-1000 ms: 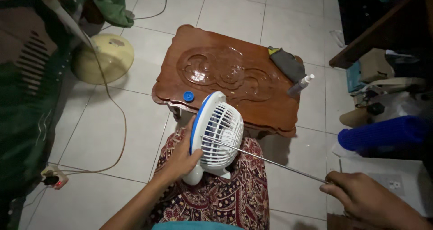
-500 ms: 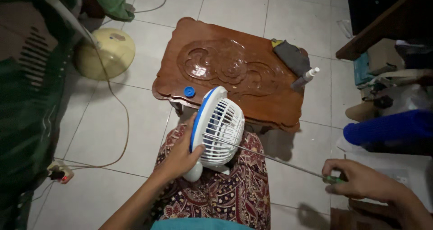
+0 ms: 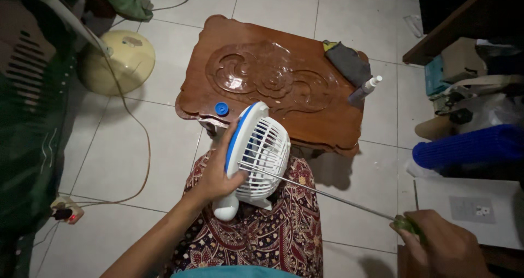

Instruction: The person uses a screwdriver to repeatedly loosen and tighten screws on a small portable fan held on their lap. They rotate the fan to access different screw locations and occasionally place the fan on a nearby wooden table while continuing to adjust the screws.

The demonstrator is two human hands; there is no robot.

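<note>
Since a second ago, the right hand (image 3: 445, 245) has slid a little further into view at the lower right, and the fan (image 3: 256, 158) sits tilted much as before, gripped from behind.

From left to right: a power strip (image 3: 66, 210) lies on the tiled floor (image 3: 125, 163), its cord running up toward a cream round base (image 3: 117, 60). Next, the left hand (image 3: 215, 171) wraps the blue rim of the small white fan, fingers curled and pressed around its back edge, thumb near the grille. The fan rests over the person's patterned lap, just in front of a carved wooden table (image 3: 284, 76) (a blue cap (image 3: 221, 108), a grey cloth (image 3: 347, 62) and a spray bottle (image 3: 364, 91) lie on it). A long thin screwdriver (image 3: 327, 193) runs from the grille to the right hand, whose fingers close around the green handle.

Risks, as a judgement: the tip could slip off a screw and scrape or crack the plastic grille, since the shaft is long and enters at a shallow angle. A loosened screw could drop into the lap or onto the floor. The fan, held one-handed, could twist.
</note>
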